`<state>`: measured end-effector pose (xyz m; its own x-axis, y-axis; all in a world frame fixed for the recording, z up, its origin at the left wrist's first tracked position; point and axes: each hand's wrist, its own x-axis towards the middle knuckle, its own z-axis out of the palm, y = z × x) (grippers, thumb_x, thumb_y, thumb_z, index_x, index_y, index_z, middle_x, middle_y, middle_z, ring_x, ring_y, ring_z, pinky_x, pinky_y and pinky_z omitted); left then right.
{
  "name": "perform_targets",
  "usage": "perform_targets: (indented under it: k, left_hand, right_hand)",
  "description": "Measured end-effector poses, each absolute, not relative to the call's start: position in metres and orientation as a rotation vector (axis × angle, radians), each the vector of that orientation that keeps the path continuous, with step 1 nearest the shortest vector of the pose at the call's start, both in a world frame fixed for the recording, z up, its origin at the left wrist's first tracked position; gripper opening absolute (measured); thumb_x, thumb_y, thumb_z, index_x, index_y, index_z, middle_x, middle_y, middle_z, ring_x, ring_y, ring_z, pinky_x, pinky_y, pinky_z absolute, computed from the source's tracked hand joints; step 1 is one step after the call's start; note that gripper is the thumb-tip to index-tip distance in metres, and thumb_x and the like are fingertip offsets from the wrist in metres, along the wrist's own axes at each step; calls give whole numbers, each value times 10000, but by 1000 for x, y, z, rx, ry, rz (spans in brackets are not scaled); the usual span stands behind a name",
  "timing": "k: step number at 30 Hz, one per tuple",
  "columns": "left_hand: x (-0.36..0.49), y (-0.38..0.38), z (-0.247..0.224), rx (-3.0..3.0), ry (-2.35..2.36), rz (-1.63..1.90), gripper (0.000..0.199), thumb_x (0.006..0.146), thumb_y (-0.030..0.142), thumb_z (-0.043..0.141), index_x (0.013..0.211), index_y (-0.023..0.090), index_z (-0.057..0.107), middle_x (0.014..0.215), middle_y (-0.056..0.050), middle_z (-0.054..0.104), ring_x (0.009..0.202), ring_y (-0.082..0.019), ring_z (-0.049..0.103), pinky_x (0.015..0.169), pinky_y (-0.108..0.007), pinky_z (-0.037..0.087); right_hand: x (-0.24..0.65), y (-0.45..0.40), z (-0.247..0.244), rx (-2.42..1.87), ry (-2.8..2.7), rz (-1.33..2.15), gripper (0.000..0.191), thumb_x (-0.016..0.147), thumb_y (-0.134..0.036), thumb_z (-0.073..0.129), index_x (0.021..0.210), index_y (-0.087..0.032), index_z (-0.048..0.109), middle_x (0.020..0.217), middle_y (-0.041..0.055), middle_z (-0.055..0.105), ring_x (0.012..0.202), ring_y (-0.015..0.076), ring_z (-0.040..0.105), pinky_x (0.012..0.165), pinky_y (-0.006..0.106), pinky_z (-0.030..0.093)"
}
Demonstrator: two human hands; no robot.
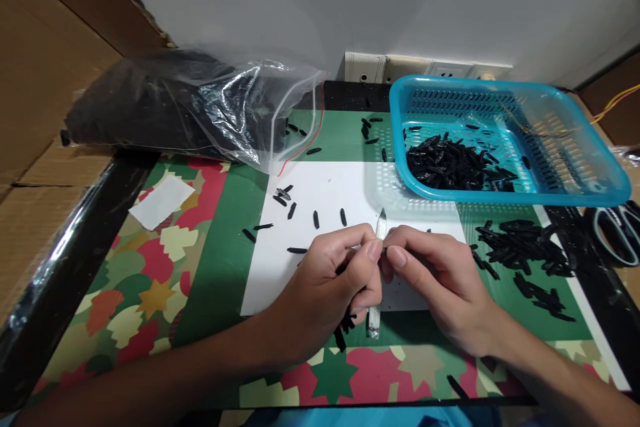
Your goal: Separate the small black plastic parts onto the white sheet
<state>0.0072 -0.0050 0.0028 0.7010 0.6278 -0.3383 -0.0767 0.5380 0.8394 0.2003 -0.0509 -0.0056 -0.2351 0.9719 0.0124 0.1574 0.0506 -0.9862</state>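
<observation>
My left hand [343,273] is closed, with its thumb and index finger against a slim pointed tool [374,320]. The tool has a white wrapped handle and a grey tip that points away from me. Several thin black pieces [342,337] stick out below the same palm. My right hand [440,277] is closed in a pinch, its fingertips meeting the left ones beside the tool. A tiny dark end shows at that pinch, mostly hidden by the fingers. Under both hands lies a white sheet [280,283] with scattered black pieces [316,219].
A blue perforated basket [510,197] at back right holds a heap of black pieces [445,163]. More lie in a pile [525,247] at right, near scissors [613,233]. A zip bag [175,103] full of black material rests at back left, by a paper scrap [161,202].
</observation>
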Motion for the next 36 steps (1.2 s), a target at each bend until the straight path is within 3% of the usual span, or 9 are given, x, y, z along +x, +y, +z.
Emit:
perform_targets:
  k: [8, 16, 21, 25, 36]
  left_hand:
    - [6, -1, 13, 907, 619, 363, 392, 1134, 496, 477, 856, 222, 508, 536, 93, 449, 452, -68, 397, 483, -182, 384]
    - [5, -4, 12, 932, 617, 418, 416, 1109, 495, 562, 813, 211, 496, 558, 89, 466, 490, -55, 387, 506, -178, 383]
    - [5, -5, 10, 912, 628, 419, 420, 1103, 504, 573, 811, 215, 487, 562, 91, 463, 494, -60, 382, 512, -186, 380]
    - [4, -6, 9, 955, 616, 441, 434, 1103, 495, 580, 786, 211, 487, 560, 81, 478, 502, -62, 390, 523, -197, 376]
    - [1, -9, 8, 999, 590, 440, 414, 1122, 468, 547, 810, 205, 478, 597, 77, 459, 540, -58, 376, 532, -205, 313]
  right_hand:
    - [203, -51, -5, -1115, -1383, 1445, 426, 1163, -461, 513, 838, -206, 619, 769, -26, 572, 704, 119, 488, 651, 249, 393]
    - [204, -53, -5, -1052, -1465, 1327, 342, 1166, -407, 472, 949, -213, 651, 788, -11, 622, 709, 135, 560, 660, 258, 442]
    - [200, -51, -6, -1011, -1711, 912, 63, 1038, -183, 593, 991, -203, 629, 750, -14, 577, 626, 132, 502, 560, 263, 393]
    - [197, -49, -6, -968, -1767, 720, 139, 972, -64, 598, 1000, -190, 649, 733, -4, 592, 622, 135, 505, 553, 270, 386]
    - [196, -48, -7, -899, -1696, 771, 132, 935, -54, 649, 971, -178, 678, 753, 31, 655, 646, 151, 555, 581, 289, 433]
